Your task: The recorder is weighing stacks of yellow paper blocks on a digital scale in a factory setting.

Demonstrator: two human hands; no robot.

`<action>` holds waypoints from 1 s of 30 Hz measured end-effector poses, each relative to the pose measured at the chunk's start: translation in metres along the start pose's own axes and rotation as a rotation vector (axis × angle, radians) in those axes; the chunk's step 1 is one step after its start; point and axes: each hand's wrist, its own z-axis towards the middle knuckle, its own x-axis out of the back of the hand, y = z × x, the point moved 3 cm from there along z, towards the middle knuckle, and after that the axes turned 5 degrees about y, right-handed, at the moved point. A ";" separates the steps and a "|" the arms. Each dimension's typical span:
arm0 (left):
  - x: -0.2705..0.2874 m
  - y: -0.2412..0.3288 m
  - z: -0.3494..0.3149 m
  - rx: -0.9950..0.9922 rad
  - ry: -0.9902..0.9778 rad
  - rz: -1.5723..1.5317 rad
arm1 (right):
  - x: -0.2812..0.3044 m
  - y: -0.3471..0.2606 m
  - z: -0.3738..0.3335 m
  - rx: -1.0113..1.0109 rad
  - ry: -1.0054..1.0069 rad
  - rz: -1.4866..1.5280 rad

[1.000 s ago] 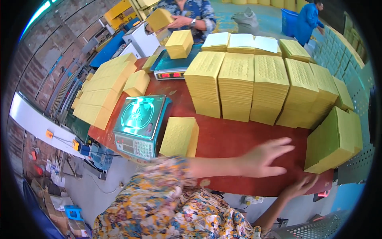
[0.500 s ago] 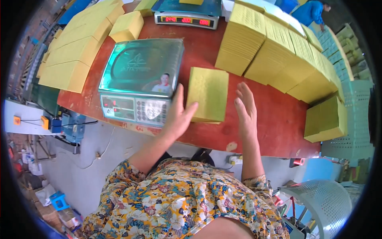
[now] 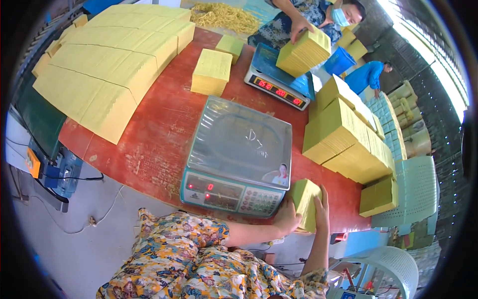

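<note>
A block-like stack of yellow paper [image 3: 305, 202] is beside the near scale's right corner, close to the table's front edge. My left hand [image 3: 287, 218] presses on its left side, thumb toward the stack. On its right side my right hand [image 3: 322, 205] is closed against it, so the stack is clasped between both palms. Just left of my hands stands a digital scale [image 3: 238, 144] with a bare metal pan and a lit display.
Rows of yellow paper stacks line the red table's [image 3: 149, 154] left side [image 3: 94, 74] and right side [image 3: 343, 134]. Two more stacks [image 3: 211, 70] lie behind the near scale. Across the table, a co-worker's hand [image 3: 300, 25] holds a stack [image 3: 304, 50] at a second scale [image 3: 279, 89].
The view has swung, bringing the co-worker at the far scale into sight. My right hand, apart from the stack before, now touches it, and both hands clasp it.
</note>
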 end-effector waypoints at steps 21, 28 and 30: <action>-0.013 0.015 0.023 -0.066 0.162 0.215 | 0.005 0.002 -0.032 -0.176 0.103 0.019; -0.016 0.001 0.009 -0.076 0.185 -0.075 | 0.015 0.035 -0.057 -0.134 0.052 0.325; -0.018 -0.004 -0.002 -0.120 0.144 -0.096 | 0.022 0.046 -0.079 -0.106 0.086 0.439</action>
